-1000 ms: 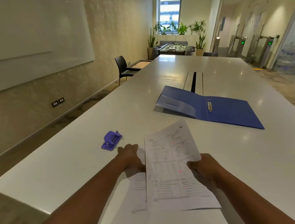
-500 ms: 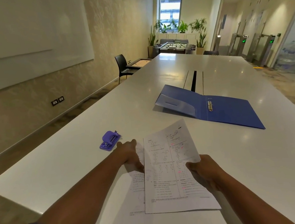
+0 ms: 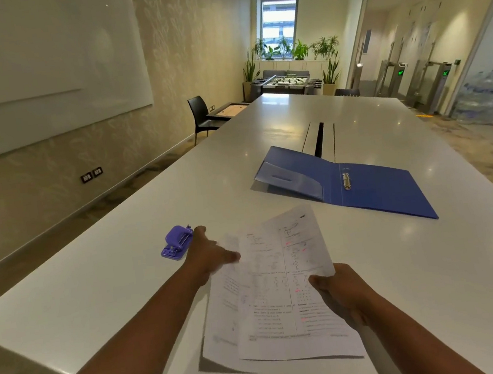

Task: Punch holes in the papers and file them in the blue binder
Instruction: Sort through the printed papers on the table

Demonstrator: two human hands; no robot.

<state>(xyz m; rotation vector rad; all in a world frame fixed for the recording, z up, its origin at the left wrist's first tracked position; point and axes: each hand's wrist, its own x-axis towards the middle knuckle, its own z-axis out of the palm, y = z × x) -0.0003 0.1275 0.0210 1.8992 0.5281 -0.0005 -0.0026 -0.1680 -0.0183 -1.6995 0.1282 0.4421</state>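
Note:
Printed papers (image 3: 279,291) are lifted a little off the white table, and my right hand (image 3: 342,296) grips their right edge. My left hand (image 3: 208,253) has its fingers apart just left of the sheets, its thumb touching or near their left edge and its fingertips close to the purple hole punch (image 3: 176,242). The punch sits on the table to the left. Farther back on the right the blue binder (image 3: 372,185) lies open, its metal rings (image 3: 346,180) at the spine and a clear pocket on its raised left cover.
The long white table (image 3: 110,275) has its left edge near the punch and a cable slot (image 3: 320,139) behind the binder. A black chair (image 3: 202,114) stands at the far left side. Water bottle packs (image 3: 486,101) are stacked far right.
My left hand has come off the papers' left edge and moved left and forward toward the hole punch. The sheets now hang from my right hand and have fanned apart.

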